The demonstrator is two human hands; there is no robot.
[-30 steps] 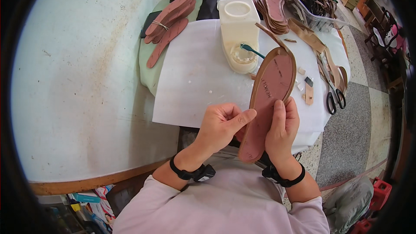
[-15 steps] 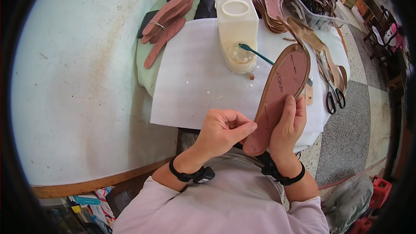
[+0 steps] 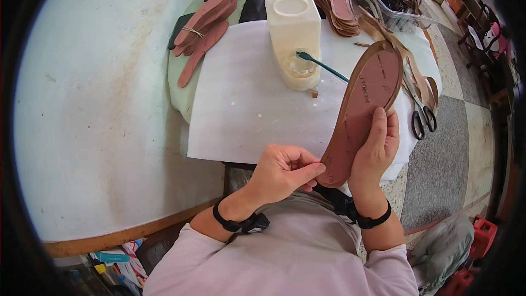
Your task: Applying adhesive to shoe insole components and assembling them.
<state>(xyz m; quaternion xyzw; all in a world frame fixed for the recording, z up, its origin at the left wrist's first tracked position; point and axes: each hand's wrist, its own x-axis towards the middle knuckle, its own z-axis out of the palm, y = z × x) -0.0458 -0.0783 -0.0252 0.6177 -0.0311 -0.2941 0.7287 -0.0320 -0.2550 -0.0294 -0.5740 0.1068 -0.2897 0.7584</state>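
Observation:
A reddish-brown shoe insole [image 3: 359, 115] is held up, tilted, its wide toe end away from me and its heel near my body. Brown edging strip [image 3: 344, 101] runs along its left side and round the toe. My right hand [image 3: 377, 151] grips the insole by its right edge, thumb on the face, the other fingers mostly behind. At the heel's left edge, my left hand [image 3: 289, 171] is closed in a pinch on the edging. Beyond stands a cream plastic glue container [image 3: 293, 27], a green-handled brush [image 3: 326, 67] resting in its open front.
Bundled insoles [image 3: 205, 24] lie at the far left, and more insoles [image 3: 337, 8] are stacked behind the container. A clear bin [image 3: 394, 19] holds dark strips. Black-handled scissors [image 3: 422, 120] and tan strips [image 3: 419, 71] lie at the right. White sheeting [image 3: 241, 98] covers the table.
The insole and my right hand have moved slightly right and the insole's face has turned more towards me. My left hand keeps its pinch at the heel edge.

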